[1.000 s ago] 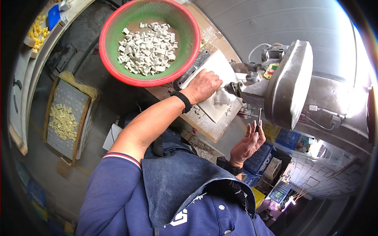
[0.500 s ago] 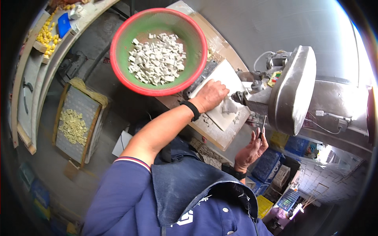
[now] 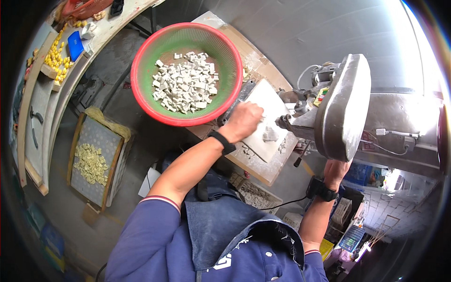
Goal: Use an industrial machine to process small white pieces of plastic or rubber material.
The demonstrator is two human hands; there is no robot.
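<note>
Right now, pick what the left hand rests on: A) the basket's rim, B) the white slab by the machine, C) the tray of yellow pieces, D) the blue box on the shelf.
B: the left hand lies on the white slab beside the machine, apart from the basket.

Down on the floor to the left stands a shallow wooden-framed tray (image 3: 109,165) with a grey speckled bed, a loose heap of pale yellow small blocks (image 3: 90,162) lying on it. Farther left, a long pale wooden shelf (image 3: 32,127) runs along the wall, and at its far end sits a cluster of bright yellow small pieces (image 3: 55,54) just beside a blue rectangular box (image 3: 75,45). Near the right edge, low down, blue plastic crates (image 3: 359,175) are stacked, with a yellow container (image 3: 327,249) below them. A black cable (image 3: 277,204) trails across the floor near the bench.
</note>
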